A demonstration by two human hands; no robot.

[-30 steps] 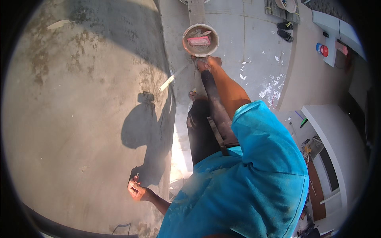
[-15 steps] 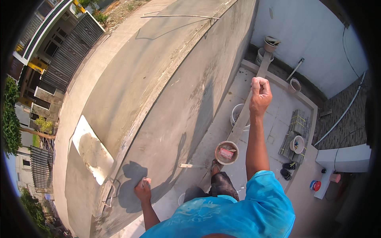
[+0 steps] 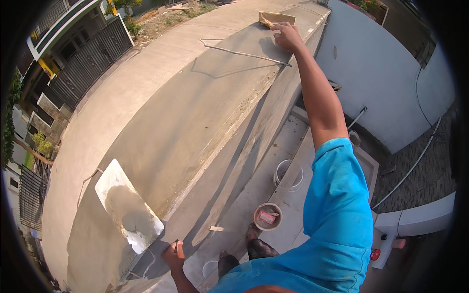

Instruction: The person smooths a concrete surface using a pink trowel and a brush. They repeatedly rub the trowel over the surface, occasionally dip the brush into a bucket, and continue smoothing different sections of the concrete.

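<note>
My right arm stretches far ahead over a smooth grey cement surface [image 3: 195, 107]. My right hand [image 3: 287, 36] has its fingers partly extended at a tan rectangular board [image 3: 278, 18]; whether they touch it is unclear. My left hand [image 3: 174, 255] is closed, fingers curled, low by the wall's edge; anything inside is hidden. Just beyond it lies a white sheet [image 3: 105, 183] bearing a patch of wet grey cement [image 3: 126, 202]. A thin bent rod [image 3: 244, 52] crosses the cement edge nearer me than my right hand.
Below the wall, a round tub [image 3: 267, 216] holds a pink item, and a white bucket [image 3: 289, 175] stands by a long plank [image 3: 293, 176]. A short wood piece [image 3: 215, 228] sticks out at the wall. A pale blue wall [image 3: 376, 73] rises at the right.
My right hand has gone from a fist above the floor to far ahead over the cement, its fingers opening out. My left hand stays low by the wall's edge. The view has shifted.
</note>
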